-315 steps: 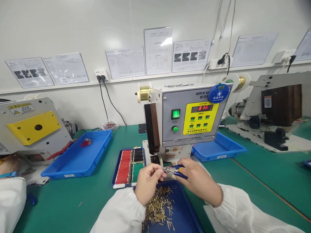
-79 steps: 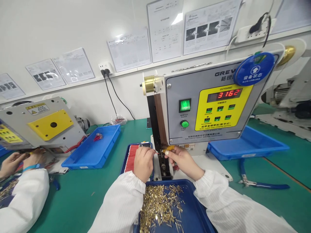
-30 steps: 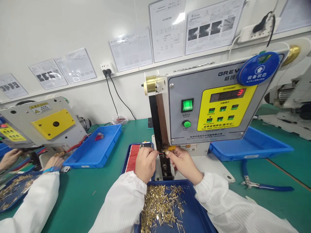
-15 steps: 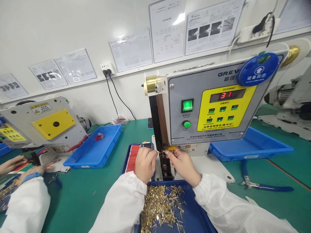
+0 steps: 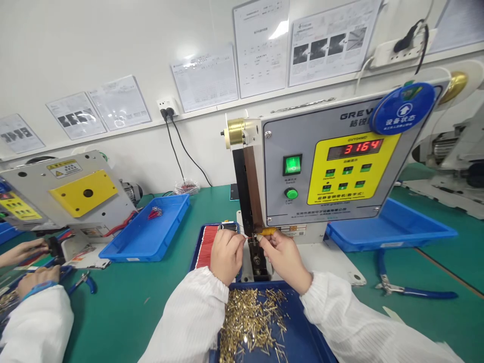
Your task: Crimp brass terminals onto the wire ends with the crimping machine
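Note:
My left hand (image 5: 227, 258) and my right hand (image 5: 283, 263) meet at the crimping head (image 5: 255, 237) of a GREV terminal crimping machine (image 5: 325, 171). Fingers of my left hand pinch a thin wire end (image 5: 245, 235) leading into the head. My right fingers pinch a small yellow piece (image 5: 267, 231), too small to identify. Its red counter (image 5: 354, 147) reads 3164. Below my wrists lies a dark blue tray of loose brass terminals (image 5: 249, 322). A second dark blue tray of red wires (image 5: 207, 247) sits beside my left hand.
Blue-handled pliers (image 5: 412, 293) lie on the green bench at right, below a blue plastic tray (image 5: 389, 234). Another blue tray (image 5: 145, 237) stands at left, next to a co-worker's hands (image 5: 36, 267), a neighbouring crimping machine (image 5: 71, 194) and smaller pliers (image 5: 85, 283).
The counter has gone from 3162 to 3164. My hands stay at the crimping head. The co-worker's hands have shifted, uncovering the smaller pliers on the bench.

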Demonstrator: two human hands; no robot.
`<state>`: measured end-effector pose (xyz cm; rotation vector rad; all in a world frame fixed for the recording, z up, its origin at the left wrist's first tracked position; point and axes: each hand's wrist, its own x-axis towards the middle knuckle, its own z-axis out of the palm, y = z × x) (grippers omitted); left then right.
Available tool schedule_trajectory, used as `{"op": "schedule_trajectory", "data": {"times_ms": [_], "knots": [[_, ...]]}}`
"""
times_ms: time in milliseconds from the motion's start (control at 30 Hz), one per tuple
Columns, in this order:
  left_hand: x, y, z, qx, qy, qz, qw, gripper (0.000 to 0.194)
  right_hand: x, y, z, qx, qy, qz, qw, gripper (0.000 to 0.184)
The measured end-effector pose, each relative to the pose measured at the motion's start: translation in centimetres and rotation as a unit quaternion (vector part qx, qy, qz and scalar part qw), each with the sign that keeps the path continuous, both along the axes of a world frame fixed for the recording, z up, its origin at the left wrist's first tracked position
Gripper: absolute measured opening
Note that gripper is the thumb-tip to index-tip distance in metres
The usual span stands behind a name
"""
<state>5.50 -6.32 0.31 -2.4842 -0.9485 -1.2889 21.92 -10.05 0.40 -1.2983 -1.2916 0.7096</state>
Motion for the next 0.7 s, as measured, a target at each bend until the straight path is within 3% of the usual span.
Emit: {"op": "schedule_trajectory", "data": {"times_ms": [433,600,700], "knots": [[-0.1,0.1,0.0,-0.001,0.001,-0.007,1.000,0.010,0.3,0.3,0.2,-0.009,-0.006,0.002,1.000,0.026],[-0.1,0.2,0.2,0.001,-0.008,-0.015,1.000,0.008,4.4,-0.5,1.2,-0.058,-0.086,0.058,0.993,0.016],[-0.1,0.2,0.1,0.003,-0.016,-0.021,1.000,0.009,7.6,-1.4,1.2,-0.074,-0.162,0.043,0.983,0.015]]}}
